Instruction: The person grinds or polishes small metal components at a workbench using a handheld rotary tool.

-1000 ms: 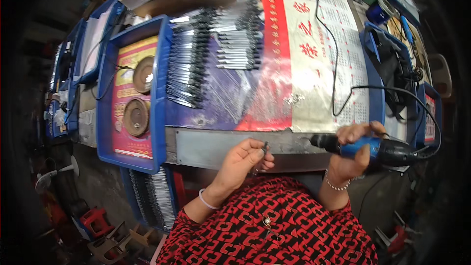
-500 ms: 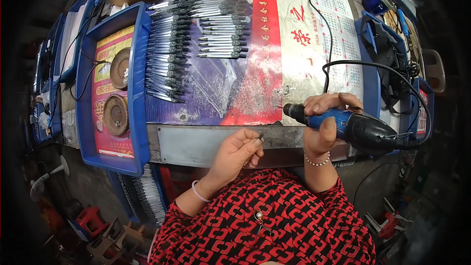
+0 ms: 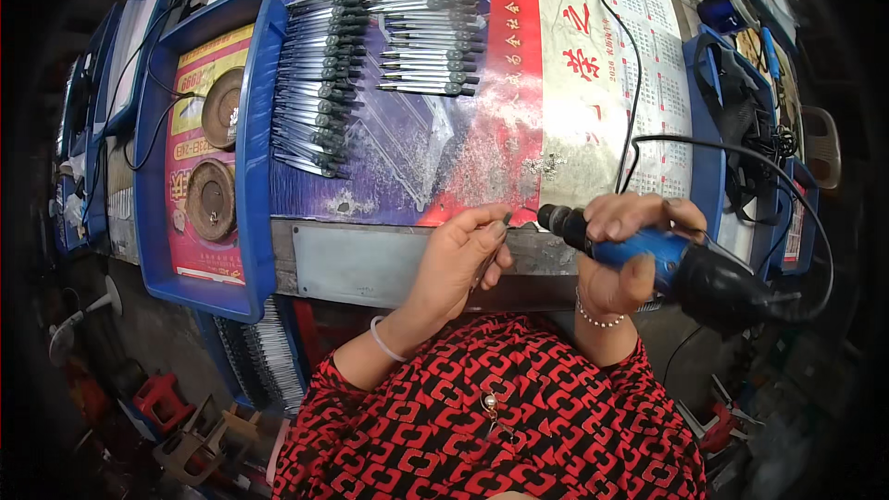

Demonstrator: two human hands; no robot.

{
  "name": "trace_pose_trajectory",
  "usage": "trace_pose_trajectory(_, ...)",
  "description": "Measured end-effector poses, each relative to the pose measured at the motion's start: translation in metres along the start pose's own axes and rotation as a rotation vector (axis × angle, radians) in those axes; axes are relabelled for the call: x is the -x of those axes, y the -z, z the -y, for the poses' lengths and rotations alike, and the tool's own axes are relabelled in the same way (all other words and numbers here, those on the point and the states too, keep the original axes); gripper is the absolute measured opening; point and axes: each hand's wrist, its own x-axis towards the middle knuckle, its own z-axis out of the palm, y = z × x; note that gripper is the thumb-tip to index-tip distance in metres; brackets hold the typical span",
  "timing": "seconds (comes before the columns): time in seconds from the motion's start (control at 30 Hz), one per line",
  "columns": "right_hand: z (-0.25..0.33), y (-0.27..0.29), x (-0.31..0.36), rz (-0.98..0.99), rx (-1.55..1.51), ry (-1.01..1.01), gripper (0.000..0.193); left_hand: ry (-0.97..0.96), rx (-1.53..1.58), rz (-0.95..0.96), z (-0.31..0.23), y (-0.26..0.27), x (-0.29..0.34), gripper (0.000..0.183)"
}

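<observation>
My right hand is wrapped round a corded electric screwdriver with a blue body and black ends, held at the table's front edge. Its black nose points left, toward my left hand. The fingers of that hand are pinched together just left of the nose. A small dark tip shows between thumb and forefinger; the rest is hidden, so what they hold is unclear. Beyond the hands, slim silver pieces with black heads lie in a long column, with a second group of such pieces to its right.
A blue tray at the left holds two round brown dishes. Printed sheets cover the tabletop. The black cord loops across the right side, near a blue bin with black straps.
My left hand has risen to the right, toward the screwdriver's nose. The screwdriver's rear end has dropped and looks blurred. The whole view has shifted slightly.
</observation>
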Motion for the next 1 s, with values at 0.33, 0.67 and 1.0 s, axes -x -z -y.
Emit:
trace_pose_trajectory(0.33,0.03,-0.002,0.003,0.21,-0.109,0.034,0.057,0.053,-0.004,0.055,0.006,-0.004,-0.008,0.02)
trace_pose_trajectory(0.67,0.037,-0.006,0.002,0.228,-0.142,0.117,0.055,0.005,0.08,0.011,0.006,-0.004,-0.008,0.02)
trace_pose_trajectory(1.0,0.042,-0.007,0.003,0.239,-0.13,0.11,0.058,0.163,0.228,0.144,0.003,0.001,-0.001,0.027)
